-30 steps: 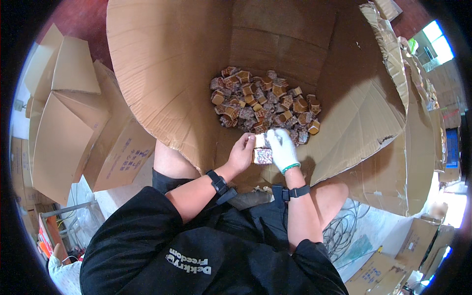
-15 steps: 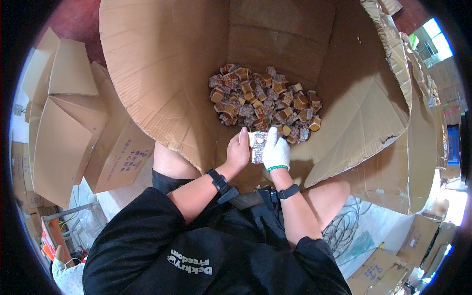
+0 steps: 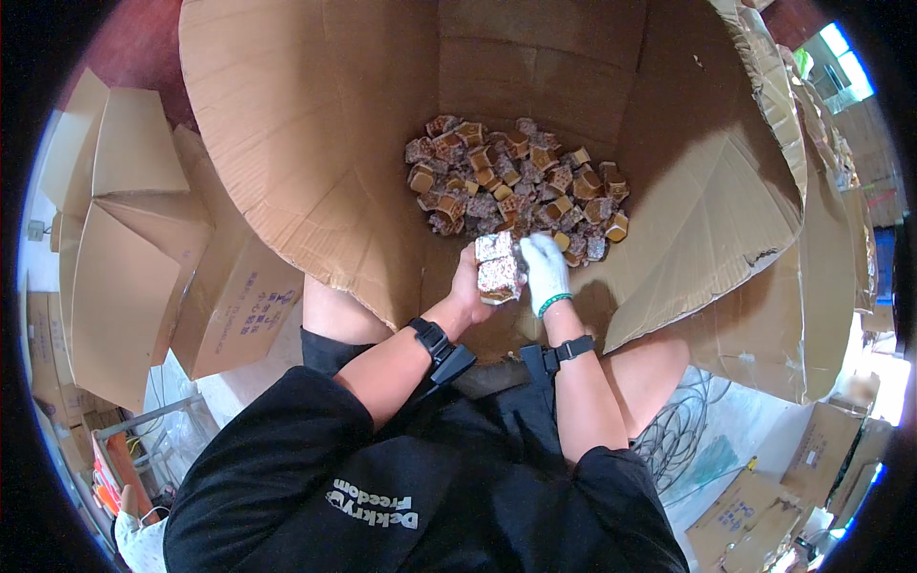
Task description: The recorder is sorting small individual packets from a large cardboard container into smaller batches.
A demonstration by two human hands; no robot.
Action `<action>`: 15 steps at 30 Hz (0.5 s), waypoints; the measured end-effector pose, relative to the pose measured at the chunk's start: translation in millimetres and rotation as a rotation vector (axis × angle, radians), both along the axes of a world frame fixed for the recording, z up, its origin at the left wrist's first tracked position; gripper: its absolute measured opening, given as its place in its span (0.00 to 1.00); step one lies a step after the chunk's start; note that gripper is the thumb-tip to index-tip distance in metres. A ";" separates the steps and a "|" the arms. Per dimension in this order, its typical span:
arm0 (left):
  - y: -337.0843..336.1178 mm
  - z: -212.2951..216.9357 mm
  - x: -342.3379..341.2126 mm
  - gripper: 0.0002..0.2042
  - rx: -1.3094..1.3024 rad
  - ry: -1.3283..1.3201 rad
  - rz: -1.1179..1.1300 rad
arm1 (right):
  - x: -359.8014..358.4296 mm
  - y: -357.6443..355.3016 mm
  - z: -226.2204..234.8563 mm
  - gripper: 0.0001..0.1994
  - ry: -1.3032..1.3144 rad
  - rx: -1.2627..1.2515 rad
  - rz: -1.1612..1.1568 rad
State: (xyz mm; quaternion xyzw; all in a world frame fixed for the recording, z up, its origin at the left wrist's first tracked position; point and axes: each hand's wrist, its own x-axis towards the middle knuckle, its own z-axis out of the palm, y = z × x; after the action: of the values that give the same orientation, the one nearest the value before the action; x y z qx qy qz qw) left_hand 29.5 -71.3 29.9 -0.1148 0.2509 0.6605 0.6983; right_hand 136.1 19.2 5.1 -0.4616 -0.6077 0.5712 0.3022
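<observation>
A big open cardboard box stands in front of me with a heap of small patterned packets at its bottom. My bare left hand holds a short stack of these small packets at the near edge of the heap. My right hand, in a white glove with a green cuff, presses against the right side of the same stack. Both wrists wear black bands.
Folded and flattened cardboard boxes lean at my left. More cartons lie at the lower right beside a tangle of cables on the floor. The big box's torn right flap hangs outward.
Both hands have stayed together at the near edge of the heap, and the stack between them now stands taller and plainer to see.
</observation>
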 end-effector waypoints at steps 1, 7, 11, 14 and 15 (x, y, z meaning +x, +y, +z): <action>2.5 1.3 1.9 0.23 0.001 -0.001 -0.007 | 13.8 15.4 -6.5 0.24 -0.262 -0.090 0.017; 3.0 1.1 -2.9 0.27 -0.035 0.024 0.008 | 12.9 -0.5 76.4 0.49 -0.054 0.219 0.574; 6.3 15.1 3.9 0.33 -0.121 -0.033 -0.234 | 19.0 -18.5 115.1 0.55 -0.383 0.428 0.494; 8.4 -16.9 4.8 0.39 -0.124 0.128 -0.329 | 33.0 -16.5 174.5 0.44 -0.246 0.561 0.340; 5.3 -29.7 3.9 0.43 -0.206 0.325 -0.442 | 51.0 -9.7 199.8 0.40 -0.166 0.738 0.364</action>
State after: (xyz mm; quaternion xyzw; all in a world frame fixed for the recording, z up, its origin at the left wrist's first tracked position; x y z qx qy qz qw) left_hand 33.4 -66.0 0.2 -0.0201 0.4441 0.4733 0.7605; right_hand 187.2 9.5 204.9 -0.2517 -0.8657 0.3200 0.2913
